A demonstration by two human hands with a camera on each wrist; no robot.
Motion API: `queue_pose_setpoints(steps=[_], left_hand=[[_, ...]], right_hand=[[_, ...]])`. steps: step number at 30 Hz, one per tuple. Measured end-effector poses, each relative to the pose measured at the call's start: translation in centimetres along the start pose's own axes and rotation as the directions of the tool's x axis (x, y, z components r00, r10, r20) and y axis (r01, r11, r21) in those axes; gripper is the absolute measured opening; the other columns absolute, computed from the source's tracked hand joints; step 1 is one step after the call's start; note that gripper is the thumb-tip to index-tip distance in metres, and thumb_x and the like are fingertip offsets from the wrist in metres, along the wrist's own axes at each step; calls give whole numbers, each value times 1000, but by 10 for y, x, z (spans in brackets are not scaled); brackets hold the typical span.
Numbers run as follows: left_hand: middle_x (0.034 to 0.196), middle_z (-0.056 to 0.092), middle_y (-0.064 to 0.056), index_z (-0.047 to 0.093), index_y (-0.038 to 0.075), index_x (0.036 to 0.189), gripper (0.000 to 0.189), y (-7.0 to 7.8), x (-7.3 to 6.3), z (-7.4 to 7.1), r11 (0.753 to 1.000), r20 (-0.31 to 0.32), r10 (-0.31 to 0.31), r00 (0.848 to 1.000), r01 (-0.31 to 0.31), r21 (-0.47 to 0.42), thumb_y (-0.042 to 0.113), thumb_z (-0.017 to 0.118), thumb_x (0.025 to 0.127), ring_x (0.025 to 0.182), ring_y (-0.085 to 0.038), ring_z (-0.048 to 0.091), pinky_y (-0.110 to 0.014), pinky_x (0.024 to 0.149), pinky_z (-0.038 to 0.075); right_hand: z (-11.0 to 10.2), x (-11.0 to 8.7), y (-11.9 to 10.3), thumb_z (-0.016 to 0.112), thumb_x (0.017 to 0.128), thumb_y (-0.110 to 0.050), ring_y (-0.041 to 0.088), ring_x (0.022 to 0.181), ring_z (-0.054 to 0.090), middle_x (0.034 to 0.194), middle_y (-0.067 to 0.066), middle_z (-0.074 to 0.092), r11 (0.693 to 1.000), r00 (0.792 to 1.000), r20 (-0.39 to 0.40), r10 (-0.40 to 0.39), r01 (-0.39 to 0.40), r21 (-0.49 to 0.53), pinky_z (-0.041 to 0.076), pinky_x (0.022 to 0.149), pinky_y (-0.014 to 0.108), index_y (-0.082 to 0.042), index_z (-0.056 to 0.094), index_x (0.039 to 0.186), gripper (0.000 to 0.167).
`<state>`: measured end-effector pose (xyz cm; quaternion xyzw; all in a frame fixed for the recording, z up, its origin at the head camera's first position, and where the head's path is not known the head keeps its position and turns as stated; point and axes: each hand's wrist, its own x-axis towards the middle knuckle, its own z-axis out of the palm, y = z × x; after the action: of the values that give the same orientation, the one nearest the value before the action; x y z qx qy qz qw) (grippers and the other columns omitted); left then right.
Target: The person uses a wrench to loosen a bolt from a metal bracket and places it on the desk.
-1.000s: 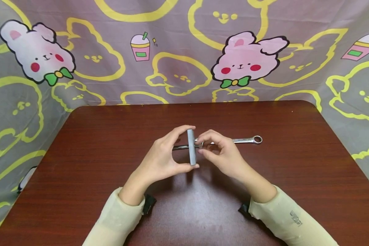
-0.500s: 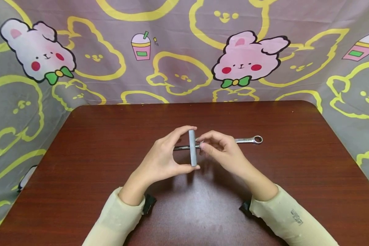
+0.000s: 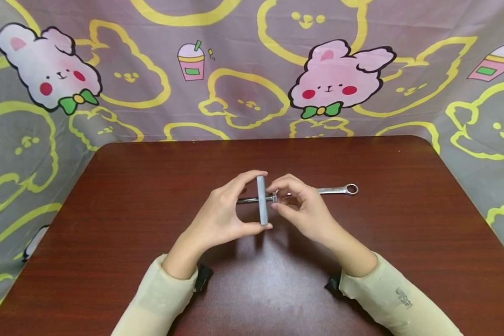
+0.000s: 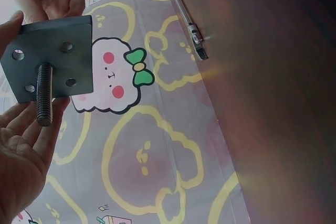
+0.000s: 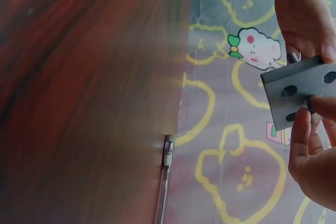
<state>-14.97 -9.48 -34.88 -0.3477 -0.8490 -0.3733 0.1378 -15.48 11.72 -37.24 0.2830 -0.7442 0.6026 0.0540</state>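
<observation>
My left hand (image 3: 220, 217) holds a square grey metal plate (image 3: 262, 205) on edge above the table, thumb at its near edge and fingertips at its far edge. A bolt (image 4: 45, 95) passes through the middle of the plate, its threaded shank sticking out toward my left palm. Several round holes sit near the plate's corners in the left wrist view. On the plate's other side, my right hand (image 3: 304, 205) pinches the bolt's hex head between thumb and fingertips. The head stands a little off the plate face.
Behind my right hand a chrome combination wrench (image 3: 338, 191) lies on the brown wooden table (image 3: 151, 168), ring end to the right, partly hidden. A patterned cloth (image 3: 243, 56) hangs around the table's back and sides.
My right thumb and fingers have shifted around the bolt head, closing over it half a second ago and now standing wider, with the head showing. The left hand and plate stay nearly in place.
</observation>
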Motion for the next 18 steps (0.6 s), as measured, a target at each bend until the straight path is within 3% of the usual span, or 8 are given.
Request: queue_pose_setpoints(steps=[6, 13, 18], left_hand=[[134, 60, 1, 47, 15, 141, 92, 1, -1, -1, 1000, -3, 9, 1000, -9, -5, 31, 93, 64, 111, -12, 63, -32, 92, 56], [133, 61, 1, 46, 15, 142, 91, 2, 0, -1, 1000, 14, 7, 1000, -7, 2, 32, 92, 65, 109, -13, 64, -37, 90, 56], [133, 61, 2, 46, 15, 142, 91, 2, 0, -1, 1000, 18, 9, 1000, -9, -3, 32, 92, 65, 108, -12, 64, -38, 89, 56]], right_hand=[[-5, 1, 1, 71, 84, 6, 10, 81, 62, 95, 7, 66, 996, 996, 31, 83, -84, 23, 55, 72, 23, 4, 64, 111, 28], [-4, 0, 1, 61, 97, -6, 13, 72, 67, 84, 2, 68, 975, 982, 23, 189, -191, 117, 58, 65, 30, 5, 65, 108, 17], [-1, 1, 2, 58, 98, -3, 11, 66, 66, 79, -9, 67, 974, 983, -24, 184, -179, 139, 57, 61, 28, 10, 65, 103, 16]])
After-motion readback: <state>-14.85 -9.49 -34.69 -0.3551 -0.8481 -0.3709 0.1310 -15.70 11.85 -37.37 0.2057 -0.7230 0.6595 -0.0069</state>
